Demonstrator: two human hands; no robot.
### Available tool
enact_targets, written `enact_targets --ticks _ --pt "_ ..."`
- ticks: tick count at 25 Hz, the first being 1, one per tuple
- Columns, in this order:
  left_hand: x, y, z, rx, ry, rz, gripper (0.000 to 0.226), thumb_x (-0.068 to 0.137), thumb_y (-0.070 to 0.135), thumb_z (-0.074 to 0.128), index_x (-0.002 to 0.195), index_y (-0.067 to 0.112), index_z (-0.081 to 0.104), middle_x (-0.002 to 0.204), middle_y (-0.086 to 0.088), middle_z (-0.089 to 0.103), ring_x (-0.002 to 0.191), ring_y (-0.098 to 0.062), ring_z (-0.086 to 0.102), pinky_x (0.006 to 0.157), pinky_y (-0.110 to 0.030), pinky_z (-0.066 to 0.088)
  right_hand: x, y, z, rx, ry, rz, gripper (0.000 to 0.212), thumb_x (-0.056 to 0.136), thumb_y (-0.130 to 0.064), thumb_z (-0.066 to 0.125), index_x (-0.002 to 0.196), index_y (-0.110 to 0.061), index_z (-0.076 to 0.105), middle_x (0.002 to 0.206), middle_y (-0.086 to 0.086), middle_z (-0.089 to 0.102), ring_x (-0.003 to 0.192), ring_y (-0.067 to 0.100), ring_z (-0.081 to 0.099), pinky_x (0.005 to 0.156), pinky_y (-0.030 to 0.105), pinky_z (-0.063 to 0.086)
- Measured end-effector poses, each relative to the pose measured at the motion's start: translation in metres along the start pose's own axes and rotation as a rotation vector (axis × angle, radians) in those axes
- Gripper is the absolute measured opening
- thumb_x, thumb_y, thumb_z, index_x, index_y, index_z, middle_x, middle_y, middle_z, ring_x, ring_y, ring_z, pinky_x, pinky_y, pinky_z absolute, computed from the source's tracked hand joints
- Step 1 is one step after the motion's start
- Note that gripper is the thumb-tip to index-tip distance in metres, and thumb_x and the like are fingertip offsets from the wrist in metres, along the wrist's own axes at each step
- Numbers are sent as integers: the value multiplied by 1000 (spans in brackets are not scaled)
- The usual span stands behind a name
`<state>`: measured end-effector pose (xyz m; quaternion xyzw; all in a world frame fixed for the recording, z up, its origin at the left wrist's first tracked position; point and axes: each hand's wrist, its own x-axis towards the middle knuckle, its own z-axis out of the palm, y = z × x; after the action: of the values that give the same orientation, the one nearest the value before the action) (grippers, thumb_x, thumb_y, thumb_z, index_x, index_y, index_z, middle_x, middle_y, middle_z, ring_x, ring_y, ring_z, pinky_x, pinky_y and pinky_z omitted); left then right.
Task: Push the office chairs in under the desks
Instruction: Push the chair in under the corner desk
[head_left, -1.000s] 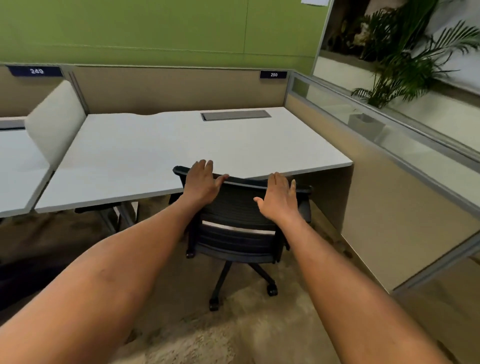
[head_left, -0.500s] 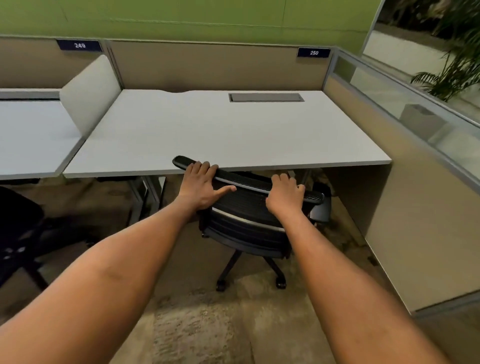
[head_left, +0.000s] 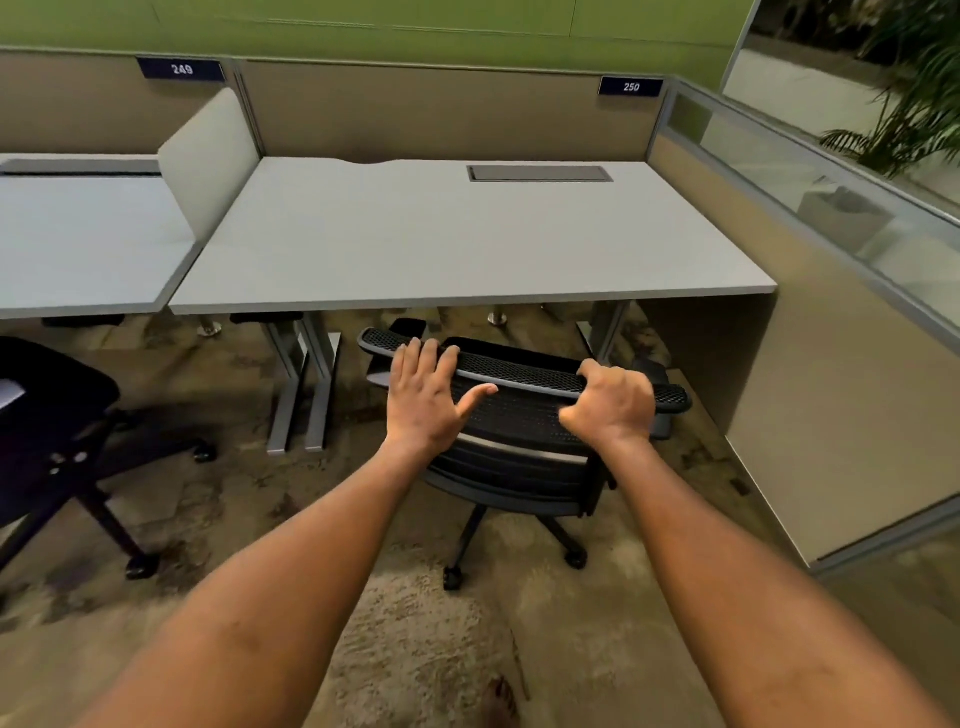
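A black mesh office chair (head_left: 519, 415) stands in front of the white desk (head_left: 467, 249) marked 250, its backrest top just short of the desk's front edge. The seat is hidden behind the backrest. My left hand (head_left: 426, 405) lies flat against the left part of the backrest, fingers spread over the top rim. My right hand (head_left: 613, 405) is curled over the top rim on the right, gripping it. A second black chair (head_left: 52, 415) stands out from the neighbouring desk (head_left: 78, 244) at the far left, partly cut off by the frame edge.
Beige partition panels (head_left: 441, 114) close off the back of the desks, and a glass-topped partition (head_left: 831, 312) runs along the right. Grey desk legs (head_left: 301, 389) stand left of the chair. The floor is mottled brown carpet. A plant (head_left: 909, 104) sits beyond the glass.
The view has pulled back, with more floor and the left chair showing. The chair's backrest now sits clear of the desk edge. My left hand has flattened on the backrest.
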<state>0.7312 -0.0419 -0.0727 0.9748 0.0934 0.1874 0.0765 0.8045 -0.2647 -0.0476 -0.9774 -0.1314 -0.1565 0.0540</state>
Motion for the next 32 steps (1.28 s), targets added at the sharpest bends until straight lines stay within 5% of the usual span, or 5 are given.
enact_targets --ticks 3,6,9,13,32 --pt "-42 11 -7 -20 70 -2 81 84 76 31 129 11 52 131 -16 52 130 -36 39 115 -48 22 -34 9 -10 29 59 -27 34 54 -31 70 86 -20 67 65 4 63 65 30 59 66 31 40" --pt "-60 15 -25 38 175 75 83 80 83 30 102 10 62 101 -13 61 98 -31 52 94 -45 36 -59 15 -19 49 113 -61 26 58 -27 71 82 -18 67 65 6 64 64 32 59 64 33 39" --pt "-53 7 -49 99 160 216 91 70 94 26 70 9 60 76 -10 59 75 -26 49 75 -39 40 -76 16 -27 35 159 -90 19 65 -29 74 75 -17 63 61 5 62 59 32 56 60 32 34" --pt "-55 2 -57 143 119 203 93 66 97 23 61 11 57 64 -8 61 57 -24 49 57 -32 38 -85 12 -29 65 203 -137 21 67 -32 73 69 -16 58 58 2 59 55 29 54 60 33 37" --pt "44 46 -9 97 191 76 87 65 96 29 48 12 41 47 -3 46 46 -20 41 47 -30 35 51 63 5 91 190 -251 25 64 -33 80 69 -17 61 60 0 61 56 25 57 65 32 41"
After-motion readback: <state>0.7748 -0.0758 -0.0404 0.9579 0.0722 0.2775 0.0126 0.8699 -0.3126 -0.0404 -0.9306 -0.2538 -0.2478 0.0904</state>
